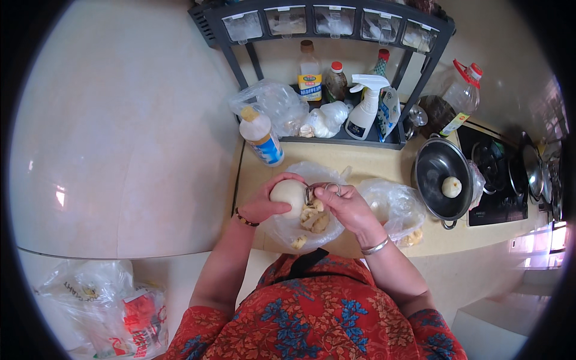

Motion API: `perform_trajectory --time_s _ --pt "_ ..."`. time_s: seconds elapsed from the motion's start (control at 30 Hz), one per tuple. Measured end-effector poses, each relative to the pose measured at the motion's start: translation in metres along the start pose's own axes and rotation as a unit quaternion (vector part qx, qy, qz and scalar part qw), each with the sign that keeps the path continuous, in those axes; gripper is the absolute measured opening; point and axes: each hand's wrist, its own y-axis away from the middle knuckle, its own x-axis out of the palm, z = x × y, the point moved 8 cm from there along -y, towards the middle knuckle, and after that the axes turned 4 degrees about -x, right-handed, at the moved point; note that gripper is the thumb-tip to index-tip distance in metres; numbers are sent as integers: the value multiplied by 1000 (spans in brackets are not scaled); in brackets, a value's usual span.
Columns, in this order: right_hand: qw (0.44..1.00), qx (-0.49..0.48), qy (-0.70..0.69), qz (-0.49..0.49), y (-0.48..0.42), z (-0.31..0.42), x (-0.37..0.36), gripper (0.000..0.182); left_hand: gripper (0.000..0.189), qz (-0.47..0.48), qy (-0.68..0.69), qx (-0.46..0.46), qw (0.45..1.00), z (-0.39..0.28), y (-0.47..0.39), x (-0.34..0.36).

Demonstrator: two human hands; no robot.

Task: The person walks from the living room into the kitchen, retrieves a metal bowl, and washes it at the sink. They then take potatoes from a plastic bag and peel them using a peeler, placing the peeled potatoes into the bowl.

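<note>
My left hand (272,200) grips a large, pale, round peeled fruit or vegetable (288,197) from its left side. A metal peeler (308,196) is in my right hand (344,204), its head close against the right side of the pale piece. Beneath both hands lies a clear plastic bag (279,231) spread on the counter, with brownish-yellow peelings (317,221) on it. Farther right, one small pale peeled piece (451,186) rests inside a dark-lined metal pot (434,162).
Another clear plastic bag (391,202) lies between my right hand and the pot. A white bottle with a blue label (265,141) stands beyond my left hand. Behind is a dark rack (328,143) with bottles and a spray bottle (365,110); a black cooktop (504,211) is at right.
</note>
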Motion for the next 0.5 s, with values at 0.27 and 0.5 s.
perform_trajectory --time_s 0.27,0.5 --pt "992 -118 36 25 0 9 3 19 71 -37 227 -10 973 10 -4 -5" --pt "988 -126 90 -17 -8 7 -6 22 70 -27 366 -12 930 26 -1 2"
